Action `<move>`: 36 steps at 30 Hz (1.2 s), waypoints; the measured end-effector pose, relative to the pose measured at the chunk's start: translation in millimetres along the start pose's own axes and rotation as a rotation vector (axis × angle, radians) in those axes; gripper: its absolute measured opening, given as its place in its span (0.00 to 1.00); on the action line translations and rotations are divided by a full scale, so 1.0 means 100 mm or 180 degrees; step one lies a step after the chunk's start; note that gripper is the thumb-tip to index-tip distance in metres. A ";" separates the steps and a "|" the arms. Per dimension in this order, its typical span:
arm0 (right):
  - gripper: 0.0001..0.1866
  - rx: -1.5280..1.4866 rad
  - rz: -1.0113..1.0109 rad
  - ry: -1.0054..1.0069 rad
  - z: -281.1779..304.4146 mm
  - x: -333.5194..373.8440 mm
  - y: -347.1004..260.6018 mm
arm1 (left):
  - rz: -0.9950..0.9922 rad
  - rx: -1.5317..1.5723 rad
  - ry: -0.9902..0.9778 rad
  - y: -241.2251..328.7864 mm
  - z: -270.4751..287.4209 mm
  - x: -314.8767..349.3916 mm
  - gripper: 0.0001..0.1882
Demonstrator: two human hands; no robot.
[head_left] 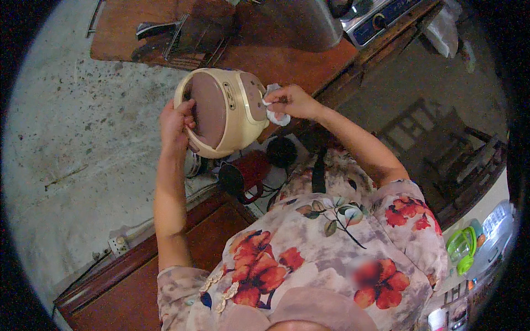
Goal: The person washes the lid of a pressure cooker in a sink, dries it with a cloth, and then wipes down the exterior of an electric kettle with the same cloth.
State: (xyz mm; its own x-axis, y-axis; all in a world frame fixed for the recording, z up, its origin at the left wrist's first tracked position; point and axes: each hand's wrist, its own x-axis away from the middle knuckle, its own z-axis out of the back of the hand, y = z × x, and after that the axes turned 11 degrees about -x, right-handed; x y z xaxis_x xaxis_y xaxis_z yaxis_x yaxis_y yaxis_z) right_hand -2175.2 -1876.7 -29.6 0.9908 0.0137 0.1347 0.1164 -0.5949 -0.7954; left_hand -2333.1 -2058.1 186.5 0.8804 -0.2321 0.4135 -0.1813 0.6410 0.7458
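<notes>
A cream rice cooker [240, 124] with a brown lid and a brown control panel is held up, tilted, in front of me. My left hand [176, 122] is closed on its carrying handle at the left side, with the fingers curled over the edge. At the other end, my right hand [292, 102] pinches a crumpled white cloth [279, 117], which sits right beside the control panel. Whether the cloth touches the panel is hard to tell. The cooker's underside is hidden.
Below the cooker stands a red kettle [245, 171] with a black lid. A wooden table [309, 69] carries a wire rack with a knife [160, 27], a large metal pot [292, 22] and a stove [381, 22]. A wooden chair [458, 149] is at the right, a stained wall [83, 127] at the left.
</notes>
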 end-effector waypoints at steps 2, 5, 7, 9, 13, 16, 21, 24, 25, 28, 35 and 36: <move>0.18 -0.0297 0.0401 0.0004 -0.09 0.05 0.10 | 0.0054 -0.0087 -0.0024 -0.08 0.02 -0.06 0.10; 0.22 -0.0564 0.0713 0.0300 -0.28 0.14 0.20 | -0.0100 0.0049 0.0011 -0.13 0.03 -0.10 0.10; 0.23 -0.0487 0.0855 0.0782 -0.43 0.16 0.20 | -0.0068 -0.0033 0.0014 -0.09 0.01 -0.06 0.10; 0.21 -0.0725 0.0917 0.1109 -0.59 0.23 0.18 | -0.0035 -0.0038 0.0014 -0.07 0.01 -0.06 0.10; 0.16 -0.0326 0.1275 0.1510 -0.63 0.30 0.32 | -0.0012 0.0006 0.0010 -0.14 0.04 -0.09 0.10; 0.13 0.0475 0.1448 0.1653 -0.56 0.26 0.41 | -0.0062 -0.0097 -0.0010 -0.06 0.01 -0.06 0.10; 0.14 0.0644 0.1902 0.1544 -0.81 0.27 0.15 | 0.0100 0.0196 -0.0083 -0.08 0.04 -0.07 0.12; 0.14 0.0525 0.1887 0.1713 -0.70 0.27 0.36 | 0.0226 0.0486 -0.0032 -0.08 0.13 0.00 0.15; 0.14 0.0416 0.1803 0.1773 -0.72 0.23 0.45 | 0.0251 0.0588 -0.0059 -0.17 0.23 0.05 0.17; 0.11 0.0400 0.1282 0.1613 -0.73 0.17 0.49 | 0.0261 0.0707 -0.0186 -0.45 0.50 0.18 0.20; 0.14 0.0132 0.1496 0.1161 -0.71 -0.03 0.40 | -0.0316 0.1140 -0.0065 -0.94 0.57 0.59 0.25; 0.12 0.0014 0.1582 0.1045 -0.69 -0.07 0.44 | -0.0301 0.1229 0.0123 -0.96 0.54 0.63 0.27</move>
State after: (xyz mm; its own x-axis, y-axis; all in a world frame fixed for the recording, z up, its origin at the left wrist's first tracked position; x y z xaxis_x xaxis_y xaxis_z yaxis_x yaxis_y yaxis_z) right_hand -2181.9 -1958.0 -24.8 0.8534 -0.5153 -0.0792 -0.3548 -0.4629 -0.8123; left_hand -2283.5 -2174.1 169.2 0.9156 -0.2444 0.3192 -0.2437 0.2942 0.9242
